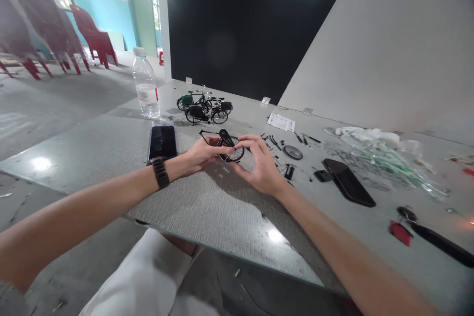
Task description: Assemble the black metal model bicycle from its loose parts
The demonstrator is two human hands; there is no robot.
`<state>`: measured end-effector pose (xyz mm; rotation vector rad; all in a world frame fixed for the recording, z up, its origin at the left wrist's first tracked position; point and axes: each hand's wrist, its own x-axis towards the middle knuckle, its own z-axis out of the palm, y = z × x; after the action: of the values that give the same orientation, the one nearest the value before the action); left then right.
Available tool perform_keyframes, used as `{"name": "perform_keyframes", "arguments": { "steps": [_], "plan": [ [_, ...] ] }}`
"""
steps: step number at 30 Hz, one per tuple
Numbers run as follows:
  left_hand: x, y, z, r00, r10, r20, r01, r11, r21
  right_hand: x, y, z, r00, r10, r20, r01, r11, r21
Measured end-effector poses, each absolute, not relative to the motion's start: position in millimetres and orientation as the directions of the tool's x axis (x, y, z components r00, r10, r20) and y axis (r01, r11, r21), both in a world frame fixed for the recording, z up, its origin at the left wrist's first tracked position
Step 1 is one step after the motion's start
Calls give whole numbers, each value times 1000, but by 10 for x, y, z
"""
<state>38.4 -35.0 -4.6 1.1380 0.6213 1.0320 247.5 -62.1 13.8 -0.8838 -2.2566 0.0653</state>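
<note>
Between my two hands is a black model bicycle (224, 136), partly built, with one spoked wheel fitted at its right end. My left hand (203, 154) grips the frame from the left, thumb laid along it. On the right side, my right hand (257, 160) pinches around the wheel with thumb and fingers; the exact contact is partly hidden. A loose spoked wheel (292, 152) lies to the right of my right hand, among small black parts (289, 172). Behind my hands stand several finished model bicycles (202, 113), black and green.
A water bottle (146, 86) and a dark phone (163, 141) stand and lie at left. To the right are slim tools (305, 140), paper slips (281, 122), a black phone (348, 182), plastic bags (385, 150) and keys with a red tag (400, 233). The table's front edge (229, 253) is close.
</note>
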Motion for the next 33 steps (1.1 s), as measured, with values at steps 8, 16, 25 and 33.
{"name": "perform_keyframes", "arguments": {
  "steps": [8, 16, 25, 33],
  "plan": [
    [394, -329, -31, 310, 950, 40, -362, 79, 929, 2464, -602, 139, -385, 698, 604, 589, 690, -421],
    [400, -350, 3, 267, 964, 19, -373, 86, 924, 2383, -593, 16, -234, 921, 311, 371, 381, -847],
    [413, -361, -38, 326, 944, 59, -364, 68, 929, 2365, -636, 29, -271, 898, 346, 444, 435, -783],
    [461, -404, -15, 235, 971, 45, -401, 55, 915, 2361, -626, 5, -238, 904, 354, 431, 425, -796]
  ]
}}
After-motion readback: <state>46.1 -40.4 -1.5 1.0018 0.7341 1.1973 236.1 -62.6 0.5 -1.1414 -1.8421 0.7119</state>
